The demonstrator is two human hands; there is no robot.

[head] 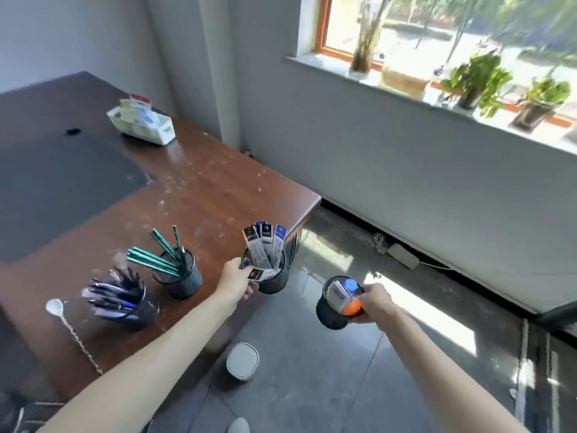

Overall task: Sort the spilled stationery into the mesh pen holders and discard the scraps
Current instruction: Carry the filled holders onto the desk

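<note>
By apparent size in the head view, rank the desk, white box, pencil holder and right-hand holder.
1. desk
2. white box
3. pencil holder and right-hand holder: alike, so unranked.

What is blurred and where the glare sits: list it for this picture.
Head view: the cup of pens at the left is smeared by motion blur; head view: the window is washed out and soft; head view: sun patches glare on the floor; head view: the plants on the sill are out of focus.
</note>
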